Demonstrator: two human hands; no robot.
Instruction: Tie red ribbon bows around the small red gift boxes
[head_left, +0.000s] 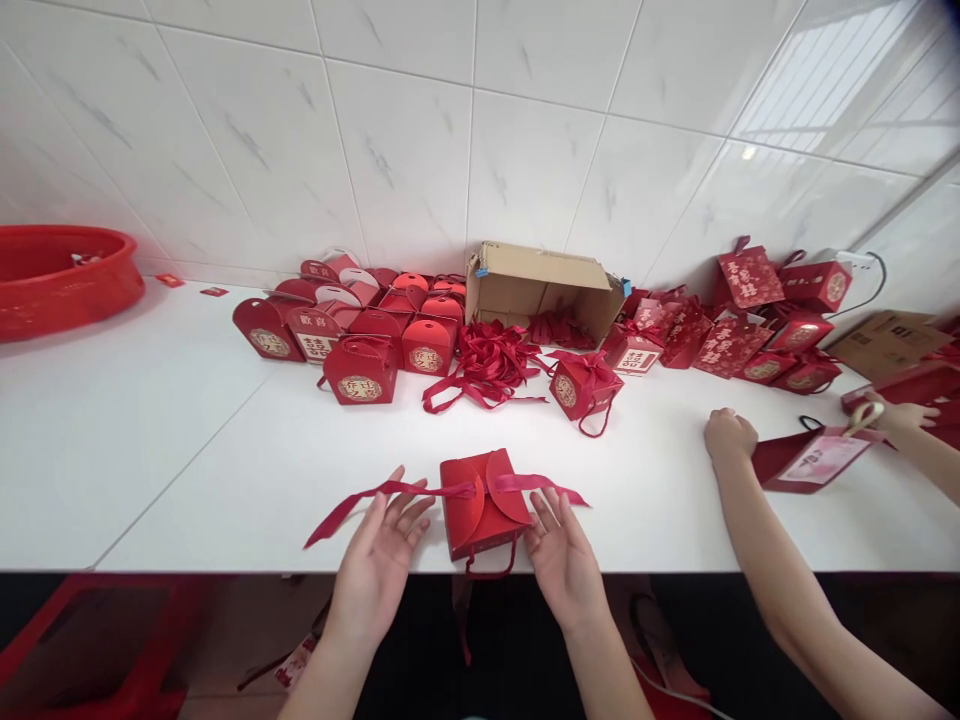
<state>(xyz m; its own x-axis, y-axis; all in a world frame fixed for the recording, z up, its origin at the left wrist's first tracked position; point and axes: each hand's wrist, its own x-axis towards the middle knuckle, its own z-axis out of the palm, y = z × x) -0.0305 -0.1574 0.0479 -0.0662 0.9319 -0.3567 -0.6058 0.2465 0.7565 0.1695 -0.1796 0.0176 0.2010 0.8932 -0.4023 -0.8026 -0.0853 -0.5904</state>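
A red gift box with rounded closing flaps sits near the table's front edge, between my two hands. A red ribbon comes out of its top and stretches to both sides; a cord handle hangs at its front. My left hand is palm up with spread fingers, under the ribbon's left tail and just left of the box. My right hand lies open at the box's right side, its fingertips close to the box; I cannot tell if they touch. The ribbon's right tail lies just above those fingers.
Folded red boxes stand in a group at the back left. Loose ribbons spill from a cardboard carton. A ribbon-tied box stands ahead. A co-worker's hands are at a red bag on the right. A red basin is far left.
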